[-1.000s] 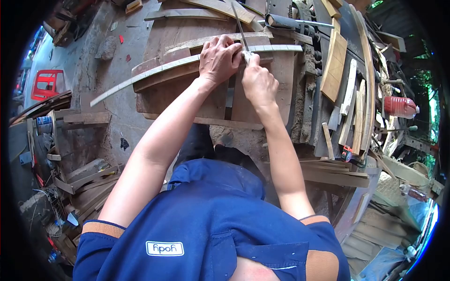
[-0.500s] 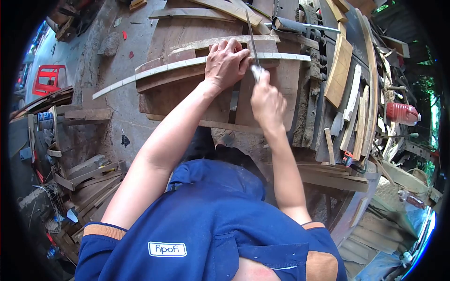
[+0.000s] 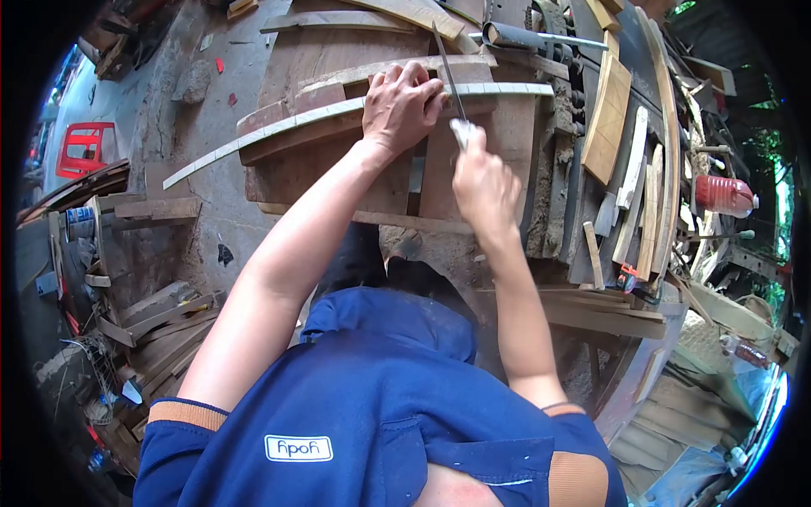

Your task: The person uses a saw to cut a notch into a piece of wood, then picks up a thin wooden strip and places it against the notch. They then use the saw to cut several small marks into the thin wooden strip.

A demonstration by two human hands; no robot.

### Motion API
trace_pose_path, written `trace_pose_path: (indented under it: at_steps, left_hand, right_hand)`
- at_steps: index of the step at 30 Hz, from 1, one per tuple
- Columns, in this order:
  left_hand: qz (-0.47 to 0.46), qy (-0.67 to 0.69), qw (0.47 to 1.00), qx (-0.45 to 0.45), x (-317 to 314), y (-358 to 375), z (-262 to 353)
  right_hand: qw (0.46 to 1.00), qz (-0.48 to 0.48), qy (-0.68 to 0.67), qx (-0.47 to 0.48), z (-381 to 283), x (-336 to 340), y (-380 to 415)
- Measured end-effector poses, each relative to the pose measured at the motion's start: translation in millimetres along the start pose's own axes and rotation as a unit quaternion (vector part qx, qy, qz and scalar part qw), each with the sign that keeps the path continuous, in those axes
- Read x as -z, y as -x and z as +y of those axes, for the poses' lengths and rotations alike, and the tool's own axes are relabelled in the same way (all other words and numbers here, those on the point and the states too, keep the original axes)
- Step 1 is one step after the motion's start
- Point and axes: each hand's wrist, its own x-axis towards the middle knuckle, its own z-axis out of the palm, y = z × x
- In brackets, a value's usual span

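Dusty grey floor [image 3: 241, 80], a red chair [image 3: 83, 165] at left, daylit greenery [image 3: 777, 148] at far right.

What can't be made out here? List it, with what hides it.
Head view, hidden: the stretch of pale strip under the left hand.
Head view, hidden: the part of the handle inside the right hand.
Head view, too small: teeth, if any, along the blade.
Head view, too small: any lettering on the blue-and-white can.
Head view, cut off: one end of a board, by the top edge.
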Motion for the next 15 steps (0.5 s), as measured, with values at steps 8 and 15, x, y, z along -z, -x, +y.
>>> trace_pose_path:
  at_steps: [8, 15]
  left_hand:
    - [-0.008, 0.004, 1.0, 0.001, 1, -2, 2]
    - [0.01, -0.007, 1.0, -0.005, -2, -2, 2]
  right_hand:
    - [1.0, 0.0, 0.008, 0.001, -3, -3, -16]
    - [1.0, 0.021, 0.001, 0.005, -12, -10, -53]
